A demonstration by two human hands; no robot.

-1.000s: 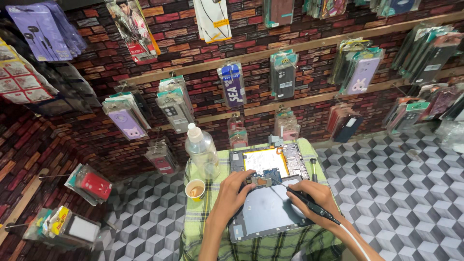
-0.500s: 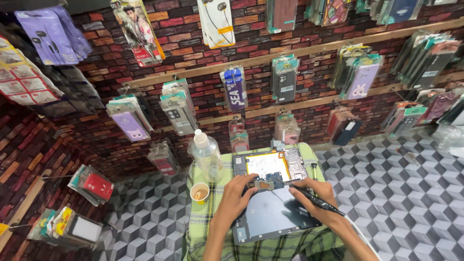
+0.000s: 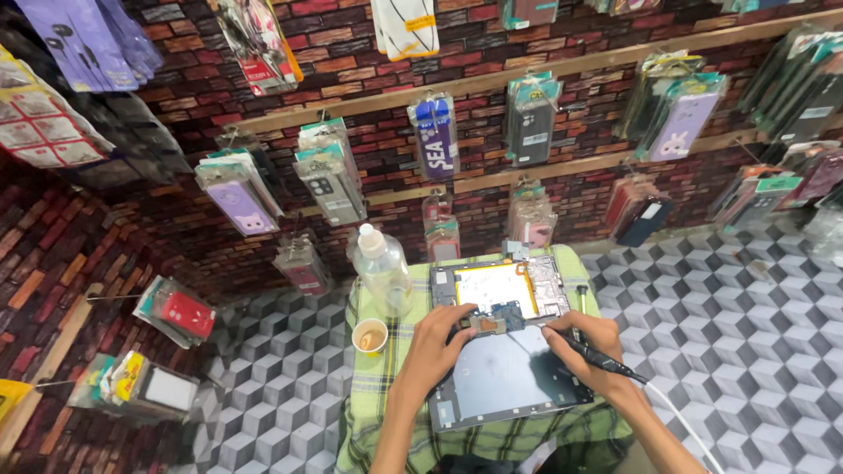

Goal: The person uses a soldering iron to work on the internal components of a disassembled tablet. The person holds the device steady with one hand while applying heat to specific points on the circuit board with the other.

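leaning over a small table draped in a green plaid cloth (image 3: 378, 404), the person works on an opened tablet (image 3: 505, 351) that lies flat at the middle of it, the dark back panel nearest and the exposed pale interior with a small blue circuit board (image 3: 506, 317) farther away. the right hand (image 3: 590, 344) reaches in from the near right, wrist low, fingers curled and pressed together around a dark corded pen-like tool (image 3: 606, 362) whose tip points left toward the board; its white cord trails off to the near right. the left hand (image 3: 436, 344) comes in from the near left, forearm angled up the frame, fingers bent with the tips pressing on the tablet's edge just beside the board, seemingly steadying a small part there, though whether anything is pinched cannot be told. doing this well seems to call for keeping the left fingertips firm and clear of the tool tip, and moving the tip in short, light touches. to the left stand a small paper cup (image 3: 370, 336) and, farther off, a clear plastic bottle (image 3: 381, 268). beyond, packaged phone cases (image 3: 435, 136) hang on a brick-patterned wall.
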